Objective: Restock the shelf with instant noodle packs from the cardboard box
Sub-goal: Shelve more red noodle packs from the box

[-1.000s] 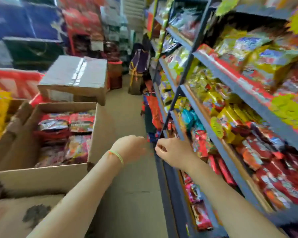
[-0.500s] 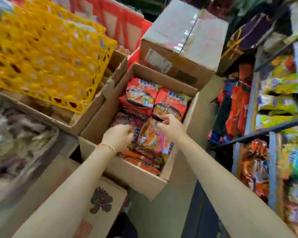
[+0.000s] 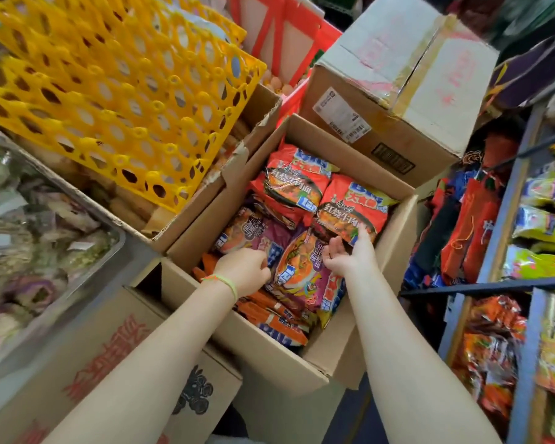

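Two of your hands are down inside the open cardboard box point(image 3: 269, 341), which sits on the floor between a taped carton point(image 3: 394, 81) behind it and the shelf point(image 3: 507, 219) to your right. Your left hand point(image 3: 242, 272), with a green band point(image 3: 229, 285) at the wrist, lies knuckles-up on the purple noodle packs point(image 3: 263, 235) with its fingers curled under; you cannot tell from this angle whether it actually grips one. Your right hand point(image 3: 350, 251) is turned palm-up, fingers curled, its fingertips touching the lower edge of a red noodle pack point(image 3: 350, 209) at the far right of the box, and it is unclear whether it has closed on that pack. Between your hands stands an orange-and-purple pack point(image 3: 302, 267), tilted up on edge. More red packs point(image 3: 295, 177) lie at the far end, and orange ones point(image 3: 279, 318) at the near end. Left of the box, yellow plastic trays point(image 3: 109, 91) rest on another carton point(image 3: 186, 219).
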Action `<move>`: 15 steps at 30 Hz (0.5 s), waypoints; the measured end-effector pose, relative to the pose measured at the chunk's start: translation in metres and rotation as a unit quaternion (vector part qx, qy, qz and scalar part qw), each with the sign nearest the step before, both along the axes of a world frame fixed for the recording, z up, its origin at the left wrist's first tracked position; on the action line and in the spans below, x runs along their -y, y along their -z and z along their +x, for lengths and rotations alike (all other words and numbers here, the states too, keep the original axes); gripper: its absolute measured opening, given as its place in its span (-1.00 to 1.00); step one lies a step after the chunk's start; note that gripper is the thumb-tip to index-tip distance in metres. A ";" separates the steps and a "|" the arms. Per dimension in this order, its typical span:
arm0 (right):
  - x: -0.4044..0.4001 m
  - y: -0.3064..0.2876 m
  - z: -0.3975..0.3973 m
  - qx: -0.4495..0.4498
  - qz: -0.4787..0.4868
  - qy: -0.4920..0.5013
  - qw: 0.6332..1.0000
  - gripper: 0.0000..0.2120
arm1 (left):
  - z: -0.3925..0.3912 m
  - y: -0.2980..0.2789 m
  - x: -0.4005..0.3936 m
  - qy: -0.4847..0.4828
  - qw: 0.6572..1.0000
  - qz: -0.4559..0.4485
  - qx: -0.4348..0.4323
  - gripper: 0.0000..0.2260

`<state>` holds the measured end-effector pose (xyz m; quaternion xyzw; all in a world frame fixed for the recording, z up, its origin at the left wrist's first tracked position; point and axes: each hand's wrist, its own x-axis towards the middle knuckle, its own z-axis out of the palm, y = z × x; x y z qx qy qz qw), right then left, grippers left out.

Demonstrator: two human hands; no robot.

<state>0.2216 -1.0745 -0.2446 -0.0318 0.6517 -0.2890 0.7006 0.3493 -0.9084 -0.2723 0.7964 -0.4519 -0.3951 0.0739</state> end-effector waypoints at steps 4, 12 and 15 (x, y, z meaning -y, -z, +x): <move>0.009 -0.014 0.001 0.014 -0.018 0.014 1.000 -0.41 | 0.001 -0.002 0.000 -0.032 0.999 -0.015 -0.037 -0.76; -0.007 -0.053 -0.009 0.103 -0.083 -0.004 0.991 -0.53 | 0.004 -0.033 0.020 -0.341 0.870 -0.105 -0.341 -0.77; -0.031 -0.057 -0.021 0.129 -0.128 -0.137 0.974 -0.69 | 0.007 -0.049 0.029 -0.381 0.787 -0.136 -0.467 -0.56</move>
